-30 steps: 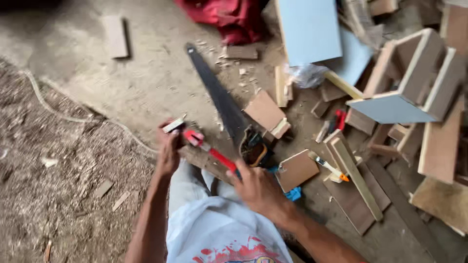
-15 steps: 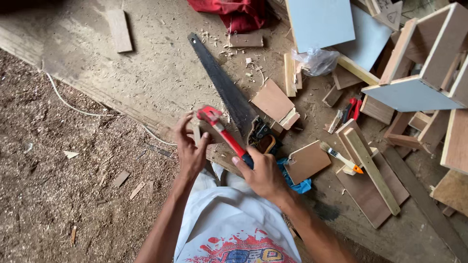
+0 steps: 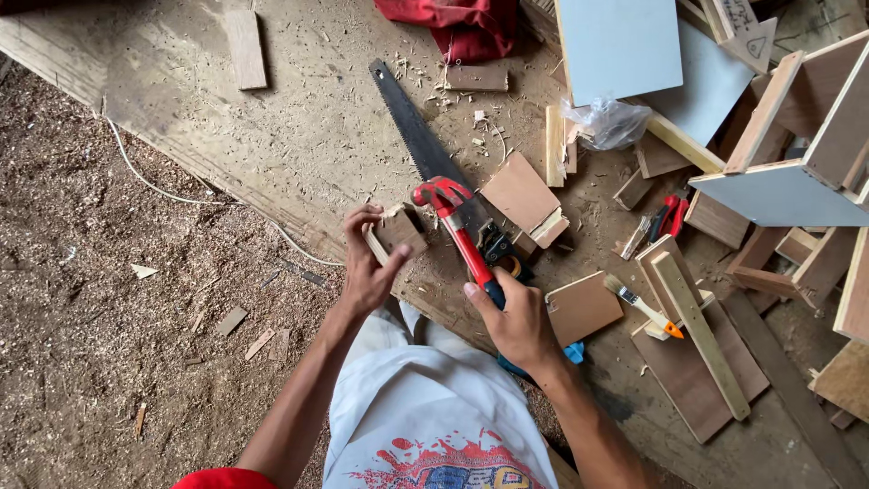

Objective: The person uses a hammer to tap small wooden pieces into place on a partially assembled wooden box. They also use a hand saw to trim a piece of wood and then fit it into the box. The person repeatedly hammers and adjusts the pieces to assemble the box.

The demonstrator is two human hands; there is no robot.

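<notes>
Daylit dirt floor (image 3: pixel 136 299) strewn with sawdust.

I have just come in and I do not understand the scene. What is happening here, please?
A person crouches over a dusty wooden board on the floor. The left hand holds a small wooden piece upright on the board. The right hand grips a red-handled hammer, its head just beside the piece. A handsaw lies behind them. Wood offcuts, a paintbrush and red pliers are scattered to the right, with sawdust on the left.
</notes>
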